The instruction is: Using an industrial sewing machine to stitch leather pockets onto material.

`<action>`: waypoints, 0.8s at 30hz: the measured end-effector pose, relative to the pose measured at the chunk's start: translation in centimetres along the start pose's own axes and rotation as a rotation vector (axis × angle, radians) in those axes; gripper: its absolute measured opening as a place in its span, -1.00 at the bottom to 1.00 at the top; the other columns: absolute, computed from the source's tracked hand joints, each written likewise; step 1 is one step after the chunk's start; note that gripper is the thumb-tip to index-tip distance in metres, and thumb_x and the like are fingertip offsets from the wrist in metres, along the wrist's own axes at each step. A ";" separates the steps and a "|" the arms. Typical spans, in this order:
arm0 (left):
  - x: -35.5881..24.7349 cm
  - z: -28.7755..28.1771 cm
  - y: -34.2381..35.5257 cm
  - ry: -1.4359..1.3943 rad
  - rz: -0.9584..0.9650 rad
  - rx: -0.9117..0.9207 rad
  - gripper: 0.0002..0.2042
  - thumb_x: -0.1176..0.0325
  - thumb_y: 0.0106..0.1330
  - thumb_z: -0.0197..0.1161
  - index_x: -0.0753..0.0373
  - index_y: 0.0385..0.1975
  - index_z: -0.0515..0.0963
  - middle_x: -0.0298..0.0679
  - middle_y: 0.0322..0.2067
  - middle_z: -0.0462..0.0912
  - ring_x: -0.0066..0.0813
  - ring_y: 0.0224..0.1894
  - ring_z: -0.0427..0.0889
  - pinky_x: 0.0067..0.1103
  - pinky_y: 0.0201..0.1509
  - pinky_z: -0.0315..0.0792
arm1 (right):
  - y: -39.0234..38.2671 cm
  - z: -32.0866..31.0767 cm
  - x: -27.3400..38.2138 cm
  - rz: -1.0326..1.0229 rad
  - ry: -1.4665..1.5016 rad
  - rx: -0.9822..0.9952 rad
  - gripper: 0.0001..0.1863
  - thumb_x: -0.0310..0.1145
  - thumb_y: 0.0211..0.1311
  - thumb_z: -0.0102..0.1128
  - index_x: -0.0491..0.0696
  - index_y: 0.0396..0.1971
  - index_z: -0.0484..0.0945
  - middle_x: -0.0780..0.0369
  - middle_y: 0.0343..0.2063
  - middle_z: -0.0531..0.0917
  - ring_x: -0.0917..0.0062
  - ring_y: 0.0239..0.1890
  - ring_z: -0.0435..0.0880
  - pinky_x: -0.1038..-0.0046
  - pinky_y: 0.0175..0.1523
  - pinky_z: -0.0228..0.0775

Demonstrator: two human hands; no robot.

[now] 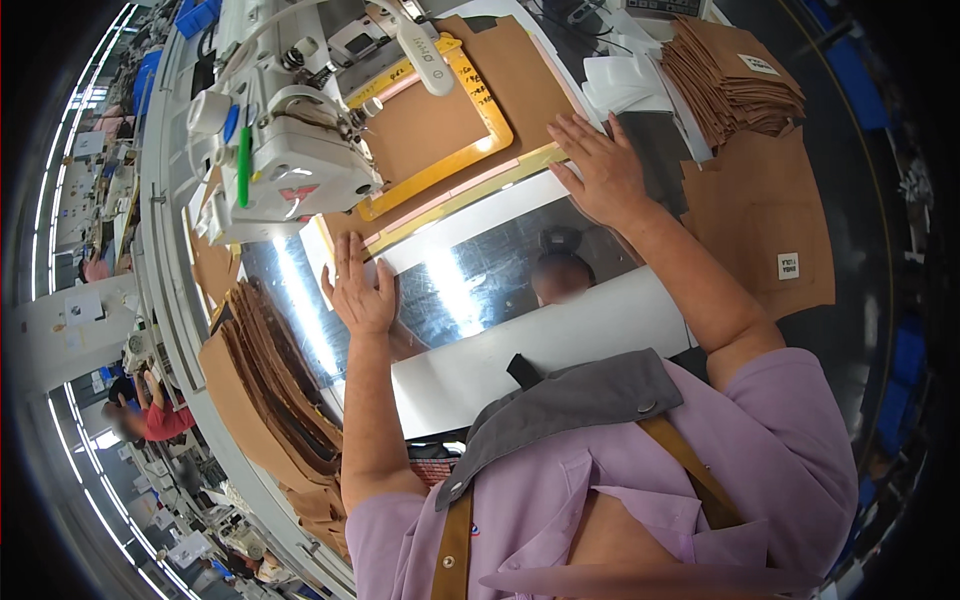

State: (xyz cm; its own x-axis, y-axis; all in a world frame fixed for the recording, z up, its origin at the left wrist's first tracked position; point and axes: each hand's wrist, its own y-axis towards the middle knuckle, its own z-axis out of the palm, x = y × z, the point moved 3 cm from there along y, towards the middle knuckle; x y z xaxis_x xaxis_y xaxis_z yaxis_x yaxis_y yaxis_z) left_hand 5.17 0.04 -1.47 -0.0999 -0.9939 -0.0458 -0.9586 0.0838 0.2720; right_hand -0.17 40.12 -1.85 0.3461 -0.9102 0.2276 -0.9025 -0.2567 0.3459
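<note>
A brown flat panel (pixel 535 95) lies under the white sewing machine head (pixel 290 150), with a yellow frame (pixel 490 115) resting on top of it. Pale and yellowish strips (pixel 450 222) run along the panel's near edge. My left hand (pixel 362 295) is open, fingers stretched, at the left end of that edge. At its right end, my right hand (pixel 607 175) lies with fingers spread over the panel's corner. Neither hand grips anything visible. Below the panel is a shiny metal plate (pixel 450 285), which reflects the lights. The needle area is hidden behind the machine head.
Brown pieces are stacked at the upper right (pixel 725 85); another brown piece (pixel 750 220) with a white label lies below. A second brown stack (pixel 265 370) stands at the left. White sheeting (pixel 540 345) borders the plate's near side. A person in red (pixel 168 420) sits far left.
</note>
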 end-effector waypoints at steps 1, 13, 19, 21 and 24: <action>0.2 0.2 0.4 -0.010 0.002 0.009 -0.39 0.10 0.35 0.14 0.16 0.40 0.42 -0.11 0.42 0.42 -0.28 0.45 0.40 -0.15 0.57 -0.02 | 0.3 0.1 0.0 0.005 -0.006 0.011 -0.46 -0.01 0.53 0.00 0.03 0.35 0.48 0.20 0.38 0.50 0.35 0.47 0.38 -0.10 0.58 -0.10; 0.0 -0.4 0.6 0.002 -0.037 -0.026 -0.44 0.11 0.39 0.13 0.19 0.36 0.47 -0.13 0.36 0.50 -0.28 0.37 0.50 -0.22 0.47 0.16 | 0.5 0.4 -0.1 -0.026 -0.071 0.018 -0.46 0.01 0.52 0.03 0.04 0.33 0.51 0.19 0.36 0.52 0.32 0.48 0.36 -0.03 0.56 0.00; 0.4 -0.5 0.7 0.016 -0.043 -0.049 -0.46 0.10 0.39 0.15 0.19 0.32 0.51 -0.15 0.33 0.54 -0.30 0.29 0.59 -0.25 0.45 0.17 | 0.8 0.3 0.0 -0.027 -0.063 -0.016 -0.48 -0.02 0.51 0.06 0.03 0.32 0.52 0.20 0.36 0.53 0.33 0.48 0.37 -0.04 0.53 0.06; 0.3 -0.4 0.8 0.007 -0.041 -0.050 -0.46 0.11 0.38 0.16 0.19 0.32 0.51 -0.16 0.33 0.55 -0.32 0.29 0.58 -0.26 0.45 0.16 | 0.6 0.1 -0.1 -0.020 -0.057 -0.025 -0.49 -0.03 0.49 0.09 0.03 0.30 0.53 0.19 0.35 0.53 0.33 0.48 0.38 -0.05 0.53 0.06; 0.3 -0.1 0.9 -0.028 -0.027 -0.063 -0.47 0.12 0.38 0.18 0.19 0.31 0.51 -0.16 0.33 0.56 -0.35 0.30 0.57 -0.27 0.46 0.13 | 0.5 -0.1 -0.5 0.006 -0.050 -0.051 -0.49 -0.04 0.47 0.10 0.02 0.27 0.55 0.21 0.34 0.54 0.34 0.46 0.40 -0.05 0.53 0.07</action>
State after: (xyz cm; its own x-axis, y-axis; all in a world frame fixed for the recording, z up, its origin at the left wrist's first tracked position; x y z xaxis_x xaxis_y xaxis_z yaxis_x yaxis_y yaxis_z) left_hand 4.25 -0.18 -1.18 -0.0822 -0.9933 -0.0806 -0.9425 0.0512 0.3304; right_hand -0.75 40.47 -1.68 0.3261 -0.9271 0.1846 -0.8900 -0.2352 0.3906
